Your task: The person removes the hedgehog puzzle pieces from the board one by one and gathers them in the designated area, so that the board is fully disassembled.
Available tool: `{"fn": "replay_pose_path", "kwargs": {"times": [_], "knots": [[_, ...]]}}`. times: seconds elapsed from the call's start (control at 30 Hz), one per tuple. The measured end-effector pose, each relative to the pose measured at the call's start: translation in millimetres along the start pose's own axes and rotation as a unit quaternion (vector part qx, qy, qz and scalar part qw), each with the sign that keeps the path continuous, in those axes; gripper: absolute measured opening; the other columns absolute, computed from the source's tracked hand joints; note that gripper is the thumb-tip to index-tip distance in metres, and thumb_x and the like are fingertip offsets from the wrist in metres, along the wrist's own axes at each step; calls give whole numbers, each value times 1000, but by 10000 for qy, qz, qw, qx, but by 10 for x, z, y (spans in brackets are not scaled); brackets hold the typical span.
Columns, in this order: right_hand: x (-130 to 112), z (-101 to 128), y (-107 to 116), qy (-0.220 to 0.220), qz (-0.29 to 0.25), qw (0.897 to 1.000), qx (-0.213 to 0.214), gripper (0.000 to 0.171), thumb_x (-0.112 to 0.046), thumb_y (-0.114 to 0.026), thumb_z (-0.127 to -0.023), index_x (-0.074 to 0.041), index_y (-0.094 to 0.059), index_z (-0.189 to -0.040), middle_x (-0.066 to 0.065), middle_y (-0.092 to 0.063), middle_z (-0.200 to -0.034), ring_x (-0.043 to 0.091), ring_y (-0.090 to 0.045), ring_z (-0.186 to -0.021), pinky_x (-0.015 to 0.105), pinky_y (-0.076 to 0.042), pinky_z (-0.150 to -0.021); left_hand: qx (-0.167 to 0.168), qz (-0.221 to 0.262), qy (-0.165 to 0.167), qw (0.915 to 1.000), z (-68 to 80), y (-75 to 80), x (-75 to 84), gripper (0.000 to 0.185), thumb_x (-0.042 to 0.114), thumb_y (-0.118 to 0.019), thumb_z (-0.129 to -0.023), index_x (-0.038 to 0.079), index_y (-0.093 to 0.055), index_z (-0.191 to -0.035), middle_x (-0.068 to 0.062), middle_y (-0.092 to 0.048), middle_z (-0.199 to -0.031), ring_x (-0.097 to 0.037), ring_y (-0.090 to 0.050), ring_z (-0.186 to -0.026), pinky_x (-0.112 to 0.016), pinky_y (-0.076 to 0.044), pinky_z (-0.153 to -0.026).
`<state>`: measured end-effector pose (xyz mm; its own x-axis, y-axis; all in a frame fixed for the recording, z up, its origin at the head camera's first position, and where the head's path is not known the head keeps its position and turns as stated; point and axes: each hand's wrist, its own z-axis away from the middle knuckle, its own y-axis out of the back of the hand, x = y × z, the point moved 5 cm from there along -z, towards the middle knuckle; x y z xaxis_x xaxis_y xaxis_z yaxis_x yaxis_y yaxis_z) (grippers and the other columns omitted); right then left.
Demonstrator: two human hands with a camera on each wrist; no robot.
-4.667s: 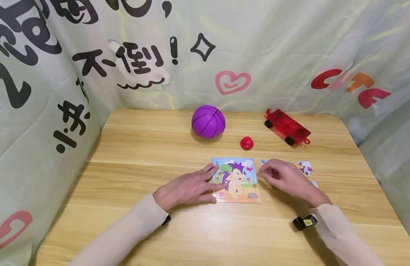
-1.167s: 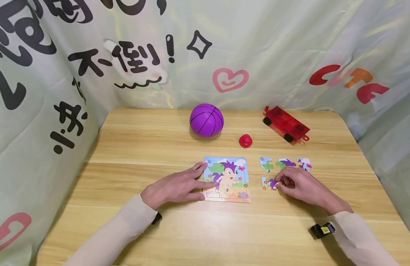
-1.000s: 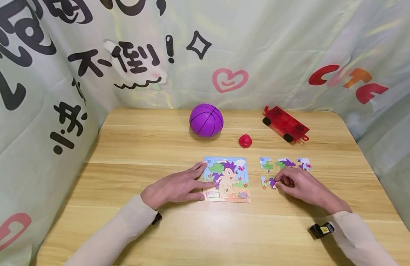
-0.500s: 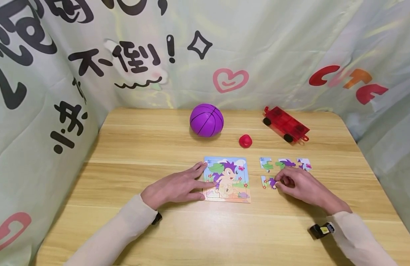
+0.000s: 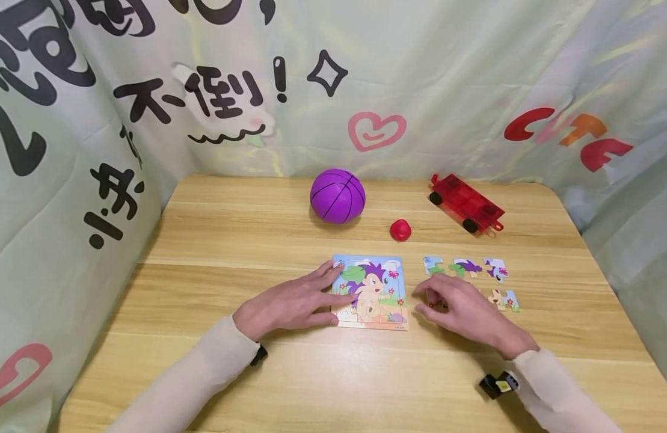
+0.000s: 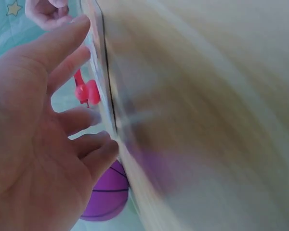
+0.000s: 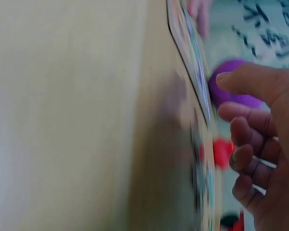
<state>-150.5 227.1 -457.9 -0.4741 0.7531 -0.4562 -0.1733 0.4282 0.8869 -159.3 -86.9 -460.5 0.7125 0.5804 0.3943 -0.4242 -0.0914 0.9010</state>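
Resting flat on a wooden table (image 5: 230, 240), the left hand (image 5: 290, 304) lies with straight fingers spread, its fingertips pressing the left edge of a square hedgehog jigsaw puzzle (image 5: 372, 293) that sits near the middle of the tabletop. The right hand (image 5: 463, 310) hovers just beside the puzzle's right edge, fingers loosely curled and thumb forward; whether it holds a piece cannot be told, since the right wrist view is blurred and shows only bent fingers (image 7: 250, 159) near the puzzle's rim. Loose puzzle pieces lie to the right of the puzzle: a row of three, one with green and blue (image 5: 433, 265), one with purple (image 5: 467, 268) and one white and purple (image 5: 496, 269), and, nearer the person, a piece with an orange foot (image 5: 503, 299) just beyond the right hand. Farther back stand a purple ball (image 5: 338, 196) marked like a basketball, a small red duck-like toy (image 5: 400, 230) and a red see-through toy cart with black wheels (image 5: 465, 204). A pale green cloth printed with black characters and a pink heart (image 5: 376, 130) hangs behind the table.
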Motion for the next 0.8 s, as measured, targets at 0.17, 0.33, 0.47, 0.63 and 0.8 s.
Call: {"fn": "replay_pose_path", "kwargs": {"times": [0.17,0.33,0.47,0.63,0.8], "knots": [[-225,-110,-136,159,486,9986,-161,39,-48,-86,-94,-20,-78,-120,-16,-60,-91,3,-50,-80,29,-50,-75,-27,-184,-248,9995,-102,-16,139,56,45,-62,-111,33,-50,-165,-12,-19,-183,-40,-16,-170,-51,-40,-130],[-293,-184,-196,289,721,9967,-218,38,-49,-89,-90,-21,-80,-113,-15,-60,-89,2,-49,-79,27,-49,-73,-94,-565,-506,9971,-163,-103,241,54,41,-60,-113,30,-50,-165,-11,-30,-180,-38,-26,-168,-48,-37,-133],[-289,-198,-206,249,565,9975,-355,34,-45,-91,-89,-21,-78,-110,-15,-60,-87,2,-49,-76,23,-45,-70,-58,-808,-504,9954,-176,-142,265,52,39,-57,-114,30,-50,-165,-10,-33,-179,-37,-28,-167,-47,-31,-136],[-284,-208,-207,119,331,9982,-489,31,-41,-91,-90,-20,-77,-109,-15,-59,-86,2,-49,-74,22,-45,-69,7,-1043,-466,9935,-186,-138,296,51,40,-56,-115,31,-50,-165,-10,-36,-177,-37,-31,-166,-47,-31,-136],[-280,-230,-218,-68,114,9979,-632,29,-38,-90,-92,-19,-75,-109,-14,-58,-86,3,-50,-75,21,-46,-66,39,-1249,-483,9910,-187,-132,320,51,39,-55,-115,30,-51,-165,-12,-39,-176,-38,-35,-164,-48,-32,-135]]}}
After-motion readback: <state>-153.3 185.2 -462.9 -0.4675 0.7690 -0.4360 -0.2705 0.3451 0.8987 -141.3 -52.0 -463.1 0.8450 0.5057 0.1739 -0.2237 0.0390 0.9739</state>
